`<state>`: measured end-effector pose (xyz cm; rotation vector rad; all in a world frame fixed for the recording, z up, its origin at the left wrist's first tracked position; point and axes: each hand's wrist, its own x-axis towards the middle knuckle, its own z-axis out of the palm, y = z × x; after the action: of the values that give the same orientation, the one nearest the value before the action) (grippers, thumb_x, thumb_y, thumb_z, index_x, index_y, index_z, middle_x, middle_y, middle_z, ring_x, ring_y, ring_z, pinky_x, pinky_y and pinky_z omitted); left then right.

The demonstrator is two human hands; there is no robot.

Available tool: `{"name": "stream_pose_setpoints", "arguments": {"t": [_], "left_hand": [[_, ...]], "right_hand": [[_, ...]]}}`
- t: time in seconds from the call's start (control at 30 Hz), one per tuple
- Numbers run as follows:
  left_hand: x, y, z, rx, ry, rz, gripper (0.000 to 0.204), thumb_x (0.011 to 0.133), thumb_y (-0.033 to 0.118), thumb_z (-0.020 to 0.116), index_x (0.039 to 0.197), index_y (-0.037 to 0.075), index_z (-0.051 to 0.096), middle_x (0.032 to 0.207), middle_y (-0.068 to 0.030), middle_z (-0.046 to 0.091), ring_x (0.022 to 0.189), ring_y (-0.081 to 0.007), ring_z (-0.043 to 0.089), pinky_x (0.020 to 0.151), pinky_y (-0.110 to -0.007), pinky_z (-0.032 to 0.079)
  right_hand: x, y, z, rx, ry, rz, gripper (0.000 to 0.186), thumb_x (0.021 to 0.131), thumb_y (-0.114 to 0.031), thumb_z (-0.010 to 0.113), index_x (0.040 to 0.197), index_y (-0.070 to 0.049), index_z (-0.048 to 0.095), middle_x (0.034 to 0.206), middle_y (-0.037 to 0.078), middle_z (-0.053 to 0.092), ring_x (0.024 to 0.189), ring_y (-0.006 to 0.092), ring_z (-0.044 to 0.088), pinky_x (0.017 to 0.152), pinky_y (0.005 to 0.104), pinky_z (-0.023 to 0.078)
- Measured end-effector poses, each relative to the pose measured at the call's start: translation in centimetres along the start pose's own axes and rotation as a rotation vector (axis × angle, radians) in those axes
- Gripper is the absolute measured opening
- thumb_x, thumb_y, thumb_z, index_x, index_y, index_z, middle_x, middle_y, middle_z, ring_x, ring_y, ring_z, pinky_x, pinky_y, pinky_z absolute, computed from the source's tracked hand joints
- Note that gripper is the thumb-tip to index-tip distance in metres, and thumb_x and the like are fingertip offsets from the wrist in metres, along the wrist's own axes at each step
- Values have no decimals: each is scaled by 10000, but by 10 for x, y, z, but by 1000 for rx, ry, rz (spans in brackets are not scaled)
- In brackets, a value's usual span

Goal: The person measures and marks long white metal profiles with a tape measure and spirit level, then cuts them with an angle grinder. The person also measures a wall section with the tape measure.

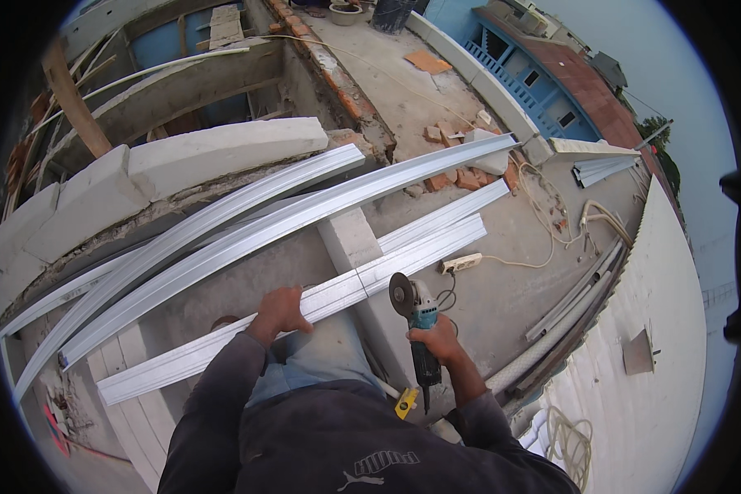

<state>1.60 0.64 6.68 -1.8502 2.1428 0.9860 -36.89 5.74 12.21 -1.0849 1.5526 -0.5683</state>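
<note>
metal channel (333,294), long and silver, crosses a pale grey rectangular block (350,239), the left hand (280,313) curled over its edge; the right hand (438,337) wraps round a teal-and-black angle grinder (424,317) nearby.

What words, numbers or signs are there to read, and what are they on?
Dark top: pale printed letters above a small pale logo; I won't copy brand words out.
Angle grinder, in the right hand: any marking is too small to read.
Yellow object by the lap: nothing readable.
I see no readable signs elsewhere.
</note>
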Motion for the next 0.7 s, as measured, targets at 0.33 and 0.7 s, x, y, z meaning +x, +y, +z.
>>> {"name": "stream_pose_setpoints", "arguments": {"t": [0.33,0.7], "left_hand": [[-29,31,53,336,635,38,616,726,305,908,1207,68,606,1088,-118,685,981,-343,718,843,-488,563],[-22,25,61,189,598,95,81,939,133,632,1009,101,605,879,-123,727,736,-321,767,615,-442,603]], "right_hand": [[30,-26,11,-168,-14,-105,428,715,-132,859,1087,-7,688,928,61,721,821,173,693,762,345,567],[37,-16,1,-455,-43,-142,461,698,-181,867,1086,-16,679,917,65,714,817,182,685,778,354,565]]}}
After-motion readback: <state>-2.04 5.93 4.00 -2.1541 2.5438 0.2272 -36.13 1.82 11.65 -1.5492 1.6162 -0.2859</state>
